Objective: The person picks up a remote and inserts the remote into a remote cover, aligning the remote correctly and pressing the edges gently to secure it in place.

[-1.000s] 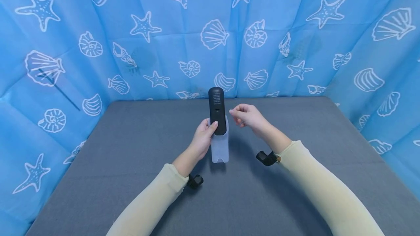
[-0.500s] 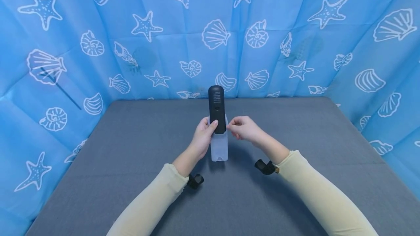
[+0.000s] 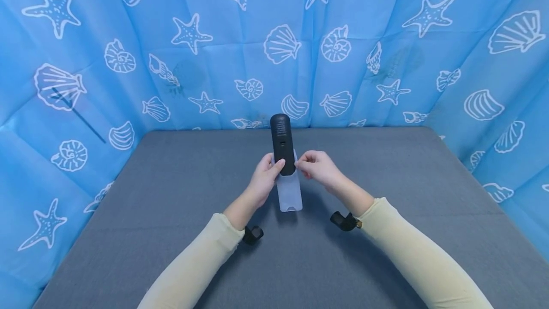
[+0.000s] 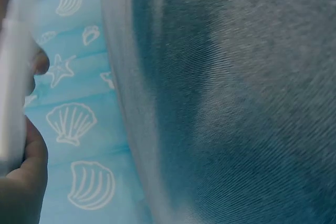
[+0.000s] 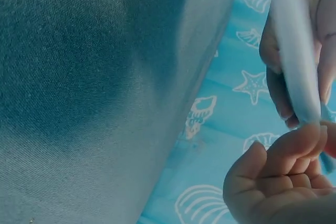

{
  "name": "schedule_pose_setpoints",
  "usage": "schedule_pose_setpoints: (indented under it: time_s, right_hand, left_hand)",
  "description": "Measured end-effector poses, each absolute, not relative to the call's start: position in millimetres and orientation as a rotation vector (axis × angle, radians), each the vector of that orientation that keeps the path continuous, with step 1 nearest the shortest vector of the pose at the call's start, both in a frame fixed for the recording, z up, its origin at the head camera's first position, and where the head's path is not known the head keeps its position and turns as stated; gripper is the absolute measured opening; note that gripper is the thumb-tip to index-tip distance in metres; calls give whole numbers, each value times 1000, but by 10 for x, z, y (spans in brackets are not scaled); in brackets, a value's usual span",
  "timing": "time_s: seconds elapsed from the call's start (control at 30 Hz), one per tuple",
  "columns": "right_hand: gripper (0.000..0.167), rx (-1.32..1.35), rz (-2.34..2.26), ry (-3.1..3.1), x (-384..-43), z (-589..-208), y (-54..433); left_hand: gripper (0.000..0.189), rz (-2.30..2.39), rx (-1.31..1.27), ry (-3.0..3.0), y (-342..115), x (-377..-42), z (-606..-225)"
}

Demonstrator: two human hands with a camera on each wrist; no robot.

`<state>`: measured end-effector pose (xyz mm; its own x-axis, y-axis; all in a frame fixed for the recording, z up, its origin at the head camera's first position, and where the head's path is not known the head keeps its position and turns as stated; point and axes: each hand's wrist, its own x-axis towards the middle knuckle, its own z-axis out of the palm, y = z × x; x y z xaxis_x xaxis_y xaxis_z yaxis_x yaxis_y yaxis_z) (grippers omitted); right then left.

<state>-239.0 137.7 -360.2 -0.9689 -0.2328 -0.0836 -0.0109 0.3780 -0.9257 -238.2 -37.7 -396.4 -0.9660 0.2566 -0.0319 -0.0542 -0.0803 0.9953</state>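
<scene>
A black remote control (image 3: 281, 130), its back with small print facing up, sits partly inside a translucent whitish sleeve (image 3: 289, 194). Its upper part sticks out of the sleeve. My left hand (image 3: 261, 180) grips both from the left, thumb across the remote's back. My right hand (image 3: 318, 168) pinches the sleeve's right edge near its opening. In the right wrist view, the right hand's curled fingers (image 5: 294, 153) meet the end of the pale sleeve (image 5: 295, 51). The left wrist view catches the sleeve (image 4: 13, 93) side-on and blurred, with left fingers around it.
A grey cloth-covered table (image 3: 193, 180) lies beneath both hands. Behind and beside it hangs a blue curtain (image 3: 240, 61) with white shells and starfish. Black wrist-worn pieces (image 3: 343, 221) hang below both forearms.
My right hand has come down and left from beside the sleeve to its edge, and its fingers now pinch there. The remote and sleeve have tilted slightly, the lower end swinging right.
</scene>
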Motion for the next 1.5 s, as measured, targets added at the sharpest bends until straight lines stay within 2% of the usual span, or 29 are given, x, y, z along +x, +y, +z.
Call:
schedule_pose_setpoints:
  time_s: [0.17, 0.6, 0.93, 1.27, 1.5]
  right_hand:
    - [14, -175, -1664, 2389, -2396, -3605, 1382]
    - [22, -140, -1702, 2381, -2420, -3571, 1399]
    - [39, -237, -1830, 2432, -2430, -3604, 1387]
    - [28, -254, -1822, 2477, -2431, -3610, 1383]
    - [26, -310, -1862, 2455, -2414, -3602, 1413]
  left_hand:
    - [38, 2173, 221, 1949, -383, -2369, -3954]
    - [37, 2189, 217, 1894, -362, -2356, -3937]
    - [38, 2185, 267, 1849, -350, -2356, -3924]
    - [49, 2077, 264, 1955, -376, -2332, -3915]
    - [34, 2001, 192, 2244, -420, -2367, -3928]
